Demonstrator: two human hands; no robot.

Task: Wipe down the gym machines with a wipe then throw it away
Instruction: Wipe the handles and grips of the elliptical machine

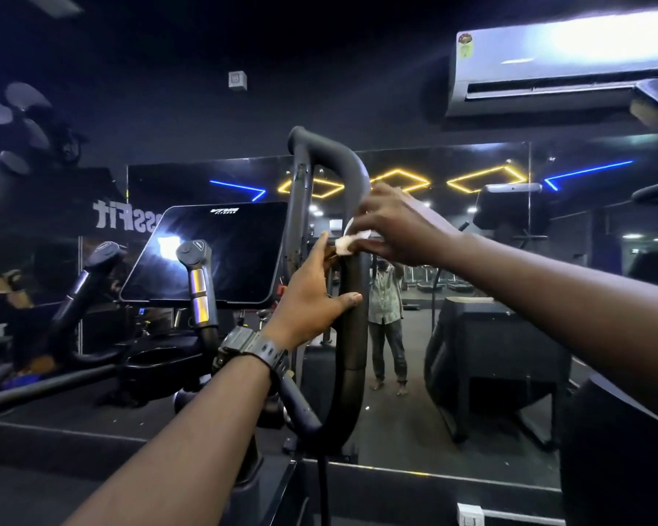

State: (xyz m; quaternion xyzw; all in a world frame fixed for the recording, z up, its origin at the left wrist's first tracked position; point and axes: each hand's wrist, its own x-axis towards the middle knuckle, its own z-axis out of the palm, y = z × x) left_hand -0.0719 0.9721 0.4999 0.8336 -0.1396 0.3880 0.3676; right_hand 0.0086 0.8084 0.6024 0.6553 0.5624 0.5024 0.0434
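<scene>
A black curved handlebar [352, 328] of a gym machine rises in the middle of the head view. My left hand [314, 290] grips this bar from the left, thumb wrapped round its front. Just above it, my right hand [390, 227] pinches a small white wipe [348, 239] against the bar. The wipe is crumpled and partly hidden by my fingers. A dark watch sits on my left wrist.
The machine's dark console screen [209, 252] stands to the left, with two short grip handles [196, 275] in front of it. A wall mirror [453, 229] lies behind, reflecting a person and another machine. An air conditioner [563, 66] hangs at upper right.
</scene>
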